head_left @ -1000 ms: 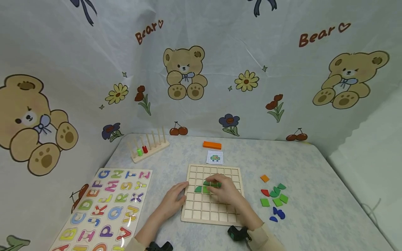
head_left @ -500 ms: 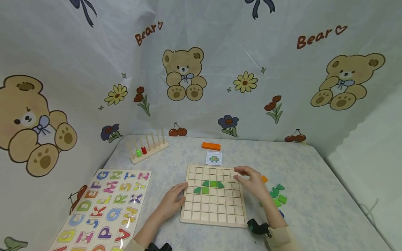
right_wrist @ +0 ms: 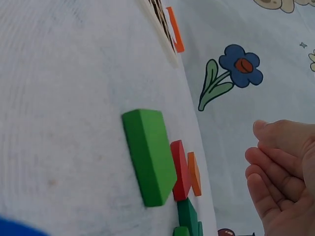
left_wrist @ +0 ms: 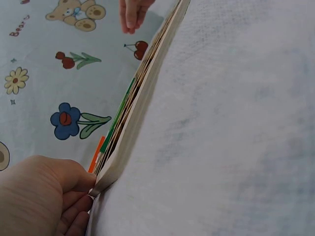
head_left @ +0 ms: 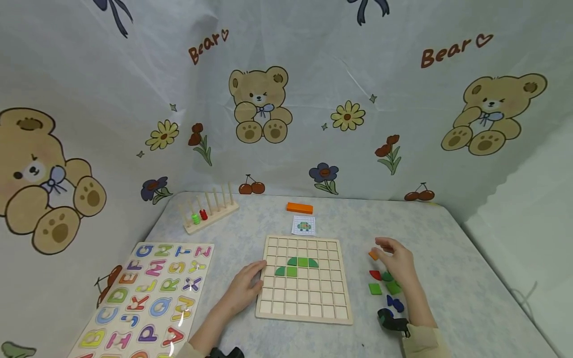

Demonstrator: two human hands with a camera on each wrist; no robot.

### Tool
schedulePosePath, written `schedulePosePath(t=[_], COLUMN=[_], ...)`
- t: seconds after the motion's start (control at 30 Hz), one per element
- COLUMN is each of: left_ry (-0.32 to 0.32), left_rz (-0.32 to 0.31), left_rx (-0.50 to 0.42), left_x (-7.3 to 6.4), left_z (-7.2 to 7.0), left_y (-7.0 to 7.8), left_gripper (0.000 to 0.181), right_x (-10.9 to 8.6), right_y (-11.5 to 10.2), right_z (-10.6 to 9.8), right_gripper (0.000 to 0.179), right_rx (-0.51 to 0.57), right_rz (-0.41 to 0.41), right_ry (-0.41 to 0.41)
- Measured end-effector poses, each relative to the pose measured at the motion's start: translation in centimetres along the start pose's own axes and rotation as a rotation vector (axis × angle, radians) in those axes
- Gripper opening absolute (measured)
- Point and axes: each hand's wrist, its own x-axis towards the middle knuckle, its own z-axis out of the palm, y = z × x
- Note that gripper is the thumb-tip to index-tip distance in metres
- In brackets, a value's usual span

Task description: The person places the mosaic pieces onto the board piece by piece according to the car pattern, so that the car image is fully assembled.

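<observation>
My left hand (head_left: 243,287) holds the left edge of a wooden grid board (head_left: 304,303); in the left wrist view, its fingertips meet the rim. On the board lie green squares (head_left: 303,262) and dark green quarter-rounds (head_left: 313,263) in two rows. My right hand (head_left: 398,261), holding nothing, hovers above the loose pieces right of the board, thumb and fingers apart. Around it are an orange square (head_left: 373,255), a red quarter-round (head_left: 375,275), a green square (head_left: 375,289), and blue pieces (head_left: 396,304). The hand partly hides more green pieces (head_left: 393,287).
Behind the board lie a printed pattern card (head_left: 303,225) and an orange bar (head_left: 300,208). A letter board (head_left: 152,293) lies at left, with a wooden peg stand (head_left: 212,217) carrying green and red beads behind it. A bear-print cloth (head_left: 286,164) hangs at the back.
My right hand has left the dark green quarter-round on the grid board and moved right to above the loose pieces. The left hand has stayed at the board's edge.
</observation>
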Motion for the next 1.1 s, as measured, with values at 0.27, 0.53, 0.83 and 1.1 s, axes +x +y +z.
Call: schedulePosePath(t=[0.27, 0.53, 0.83, 1.1], left_ry=[-0.006, -0.009, -0.009, -0.008], left_rz=[-0.004, -0.018, -0.03, -0.043], left_rx=[-0.009, -0.019, -0.013, -0.007], left_x=[0.1, -0.1, 0.0, -0.1], left_z=[0.0, -0.1, -0.1, 0.0], left_y=[0.0, -0.1, 0.1, 0.1], left_gripper=[0.048, 0.049, 0.049, 0.049], right_x=[0.4, 0.4, 0.2, 0.1], right_y=[1.3, 2.6, 3.7, 3.9], right_z=[0.4, 1.0, 1.5, 1.9], right_gripper=[0.04, 0.042, 0.04, 0.037], right_rx=[-0.023, -0.111, -0.155, -0.189], right_rz=[0.093, 0.072, 0.005, -0.02], right_ry=[-0.034, -0.038, -0.023, -0.025])
